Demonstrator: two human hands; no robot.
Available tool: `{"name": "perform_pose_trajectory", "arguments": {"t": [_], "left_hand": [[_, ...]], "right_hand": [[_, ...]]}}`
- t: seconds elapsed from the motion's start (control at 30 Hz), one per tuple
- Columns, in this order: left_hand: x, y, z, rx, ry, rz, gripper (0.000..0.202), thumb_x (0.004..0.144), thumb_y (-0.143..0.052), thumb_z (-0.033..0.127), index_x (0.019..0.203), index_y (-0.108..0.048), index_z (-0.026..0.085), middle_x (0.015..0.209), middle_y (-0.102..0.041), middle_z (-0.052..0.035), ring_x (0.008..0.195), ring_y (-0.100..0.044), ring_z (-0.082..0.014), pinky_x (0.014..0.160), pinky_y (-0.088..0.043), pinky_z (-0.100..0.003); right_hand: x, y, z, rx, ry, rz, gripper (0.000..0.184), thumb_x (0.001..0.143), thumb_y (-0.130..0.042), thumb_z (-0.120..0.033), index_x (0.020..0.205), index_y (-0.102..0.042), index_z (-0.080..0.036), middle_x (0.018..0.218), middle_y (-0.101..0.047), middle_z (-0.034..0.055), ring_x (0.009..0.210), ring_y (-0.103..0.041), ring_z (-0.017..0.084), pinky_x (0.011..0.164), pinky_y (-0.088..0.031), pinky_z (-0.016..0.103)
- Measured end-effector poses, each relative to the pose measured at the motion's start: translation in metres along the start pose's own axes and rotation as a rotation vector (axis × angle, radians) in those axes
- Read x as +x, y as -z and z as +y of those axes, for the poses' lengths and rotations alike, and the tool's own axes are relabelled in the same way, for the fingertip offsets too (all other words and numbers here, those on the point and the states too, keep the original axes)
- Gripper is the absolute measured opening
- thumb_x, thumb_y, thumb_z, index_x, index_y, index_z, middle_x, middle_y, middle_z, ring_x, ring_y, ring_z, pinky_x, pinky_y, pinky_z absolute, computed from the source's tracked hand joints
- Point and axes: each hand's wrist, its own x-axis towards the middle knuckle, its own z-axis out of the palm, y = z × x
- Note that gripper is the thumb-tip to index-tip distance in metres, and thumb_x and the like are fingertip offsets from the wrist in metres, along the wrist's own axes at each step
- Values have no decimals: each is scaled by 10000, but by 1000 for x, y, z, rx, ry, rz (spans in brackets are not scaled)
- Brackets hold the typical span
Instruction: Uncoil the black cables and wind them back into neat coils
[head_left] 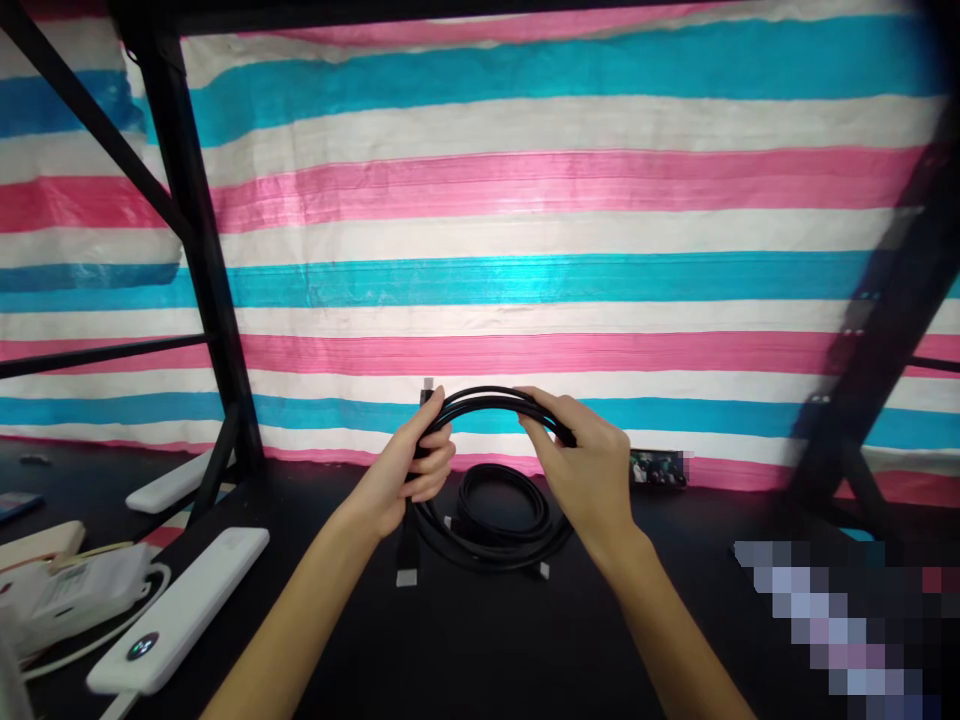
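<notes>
Between my two hands a black cable (491,404) is looped into a coil, its upper strands arching above the table. My left hand (420,460) is closed round the coil's left side, with one plug (428,390) poking up above the thumb and another plug (406,560) hanging below the fist. On the right side, my right hand (581,440) pinches the strands between thumb and fingers. Behind and below lies a second coiled black cable (506,470) on the table. A light-tipped connector (541,571) shows near the lower right of the loops; which cable it belongs to I cannot tell.
A white power bank (187,610) with a lit display lies on the black table (465,650) at left, near white devices with wires (82,590). Another white slab (171,482) rests behind. Black frame posts (199,250) stand before striped sheeting (525,180). A small screen (658,468) stands at back right.
</notes>
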Motion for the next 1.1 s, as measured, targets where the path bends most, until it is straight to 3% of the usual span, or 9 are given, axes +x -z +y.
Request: {"name": "perform_pose_trajectory", "arguments": {"t": [0.17,0.4,0.53,0.67,0.77,0.87,1.0,1.1], "left_hand": [[1,-3,-1,32,-18,48,549,807,-487,594,527,-219,206,382,-136,110,271,-96,-12,306,-73,-194],[4,-5,-7,27,-34,52,545,799,-495,596,527,-232,204,391,-137,110,288,-85,-15,319,-71,-208],[2,-6,-8,134,-75,34,546,795,-532,565,525,-228,200,408,-150,108,299,-109,-10,330,-97,-200],[3,-3,-9,201,-76,-12,507,813,-585,425,516,-247,192,413,-166,105,300,-186,-9,355,-166,-185],[14,5,-14,102,-54,-8,499,828,-580,300,482,-239,191,396,-172,99,308,-214,-13,366,-198,-178],[31,16,-25,-104,-27,95,489,863,-501,238,460,-227,198,372,-164,92,294,-191,-26,346,-186,-189],[50,27,-44,-177,-57,225,517,893,-434,260,480,-130,196,378,-116,91,296,-169,-25,349,-184,-177],[57,28,-61,-130,-51,288,525,865,-475,359,500,-134,197,390,-142,96,320,-220,-29,381,-230,-168]], "right_hand": [[3,3,-1,109,12,-15,139,834,-675,-284,942,-698,-201,746,-657,20,599,-585,178,605,-484,291],[4,5,1,119,16,16,104,855,-640,-262,854,-711,-185,784,-686,39,591,-599,175,586,-477,286],[2,3,2,80,-26,23,139,857,-625,-283,820,-702,-174,761,-680,30,566,-575,155,545,-423,260],[0,-8,18,75,-123,-5,212,878,-568,-337,789,-672,-175,626,-609,-6,525,-527,134,496,-346,240],[-6,-21,41,146,-223,-26,280,901,-544,-374,732,-619,-163,574,-533,-20,505,-493,122,471,-324,226],[-13,-29,61,170,-367,-252,275,921,-535,-386,761,-569,-165,517,-465,-49,419,-481,114,418,-333,207],[-21,-29,73,-3,-578,-680,32,929,-512,-171,946,-538,-166,530,-523,-47,424,-549,129,407,-386,180],[-24,-29,80,-107,-644,-776,160,908,-447,-55,1000,-540,-146,575,-572,-8,427,-558,147,392,-392,191]]}}
